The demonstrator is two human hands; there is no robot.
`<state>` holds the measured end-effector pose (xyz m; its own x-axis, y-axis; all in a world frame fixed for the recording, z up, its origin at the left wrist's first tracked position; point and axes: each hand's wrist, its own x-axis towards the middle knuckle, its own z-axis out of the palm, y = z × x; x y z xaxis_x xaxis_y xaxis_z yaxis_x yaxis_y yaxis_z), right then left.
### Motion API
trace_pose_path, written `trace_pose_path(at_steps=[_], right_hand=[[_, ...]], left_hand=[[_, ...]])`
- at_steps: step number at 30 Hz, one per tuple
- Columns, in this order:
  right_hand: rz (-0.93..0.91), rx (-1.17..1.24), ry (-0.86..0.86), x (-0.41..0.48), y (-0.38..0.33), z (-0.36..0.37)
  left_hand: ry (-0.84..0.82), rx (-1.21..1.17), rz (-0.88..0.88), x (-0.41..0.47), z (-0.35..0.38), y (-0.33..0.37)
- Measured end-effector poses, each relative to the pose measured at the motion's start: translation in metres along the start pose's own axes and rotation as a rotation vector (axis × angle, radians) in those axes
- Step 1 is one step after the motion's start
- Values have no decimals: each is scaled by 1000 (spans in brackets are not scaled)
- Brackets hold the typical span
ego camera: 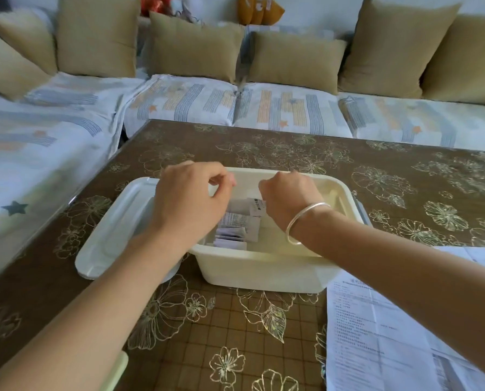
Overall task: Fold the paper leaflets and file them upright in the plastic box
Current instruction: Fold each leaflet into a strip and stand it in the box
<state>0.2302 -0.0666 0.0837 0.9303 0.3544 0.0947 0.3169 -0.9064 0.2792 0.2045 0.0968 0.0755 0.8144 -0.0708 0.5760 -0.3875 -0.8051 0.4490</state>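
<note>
Left hand (190, 198): over plastic box (263, 272), fingers curled, grip unclear.
Right hand (289, 198): inside box, fingers pinching folded leaflet (256, 206).

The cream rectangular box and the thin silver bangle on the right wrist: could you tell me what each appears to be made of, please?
The cream rectangular box looks like moulded plastic: smooth, softly glossy walls, rounded corners and a rolled rim. The thin silver bangle appears to be polished metal, judging by its bright highlights; which metal is unclear.
</note>
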Motion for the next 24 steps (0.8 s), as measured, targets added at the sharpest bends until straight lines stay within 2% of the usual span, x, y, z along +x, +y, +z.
trace_pose_path(at_steps=[5, 10, 19, 22, 24], right_hand=[[13, -17, -19, 10, -4, 1], [-57, -70, -38, 17, -8, 13], [-81, 289, -126, 44, -24, 30], [-78, 237, -105, 40, -23, 27], [-83, 120, -10, 33, -17, 15]], left_hand=[[-63, -49, -89, -6, 10, -11], [-24, -111, -115, -7, 9, -11], [-4, -25, -125, -7, 10, -6], [34, -44, -106, -7, 9, -8], [67, -35, -84, -7, 7, -6]])
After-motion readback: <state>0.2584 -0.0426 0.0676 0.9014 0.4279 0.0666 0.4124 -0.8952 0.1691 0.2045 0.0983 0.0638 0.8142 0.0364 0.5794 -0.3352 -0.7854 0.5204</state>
